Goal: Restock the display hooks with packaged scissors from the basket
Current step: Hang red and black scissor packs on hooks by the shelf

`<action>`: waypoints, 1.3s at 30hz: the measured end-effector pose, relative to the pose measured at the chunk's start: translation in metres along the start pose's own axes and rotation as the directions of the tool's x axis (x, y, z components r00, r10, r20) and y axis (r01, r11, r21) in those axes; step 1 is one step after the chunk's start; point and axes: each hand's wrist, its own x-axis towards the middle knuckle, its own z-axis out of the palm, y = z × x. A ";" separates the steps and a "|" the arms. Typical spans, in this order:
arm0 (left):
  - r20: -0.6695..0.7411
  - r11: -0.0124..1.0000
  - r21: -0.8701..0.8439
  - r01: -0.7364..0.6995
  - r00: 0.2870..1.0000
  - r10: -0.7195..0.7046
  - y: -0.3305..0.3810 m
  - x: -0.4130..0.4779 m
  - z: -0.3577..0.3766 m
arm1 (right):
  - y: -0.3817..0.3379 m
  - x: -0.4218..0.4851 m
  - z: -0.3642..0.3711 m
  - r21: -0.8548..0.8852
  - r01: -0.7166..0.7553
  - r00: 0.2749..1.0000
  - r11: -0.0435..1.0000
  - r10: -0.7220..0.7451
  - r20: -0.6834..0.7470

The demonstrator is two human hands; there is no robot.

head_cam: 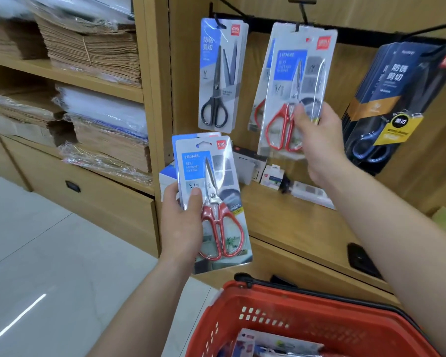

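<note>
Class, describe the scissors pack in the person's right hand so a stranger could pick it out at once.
Find the black hook rail on the wooden panel; the pack is at its middle hook, gripped by the right hand. Its scissors have red handles, unlike the black-handled pack to the left and dark packs to the right; its twin is lower, in the left hand.

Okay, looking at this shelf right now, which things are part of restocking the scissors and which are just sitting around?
Part of the job:
- left hand gripping the lower red scissors pack
- right hand holding the upper red scissors pack at the middle hook
- red basket

Just lying about:
- brown paper stacks
- small boxes on the shelf
- black scissors pack, already hanging
</note>
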 end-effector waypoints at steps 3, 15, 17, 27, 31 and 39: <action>0.004 1.000 -0.013 0.002 1.000 -0.002 0.001 0.000 0.000 | -0.010 0.019 0.004 -0.003 0.024 1.000 1.000 -0.023 0.019; 0.017 1.000 -0.030 0.003 1.000 -0.002 0.003 0.001 -0.002 | 0.003 0.032 0.012 -0.141 -0.059 0.997 0.988 0.052 -0.050; 0.016 0.999 -0.030 -0.011 1.000 0.012 0.004 0.001 -0.002 | 0.013 0.017 0.010 -0.288 -0.058 0.991 0.956 0.021 -0.129; 0.019 1.000 -0.006 0.008 1.000 -0.007 -0.006 -0.007 0.007 | 0.057 -0.143 0.015 -0.216 -0.173 0.856 0.961 0.256 0.450; 0.053 1.000 -0.014 0.001 0.999 0.000 -0.004 -0.019 0.012 | 0.063 -0.157 0.002 -0.076 -0.263 0.906 0.962 0.273 0.324; 0.156 0.987 0.124 -0.100 0.984 0.081 0.000 -0.049 0.020 | 0.055 -0.162 -0.072 0.005 -0.291 0.949 0.957 0.288 0.130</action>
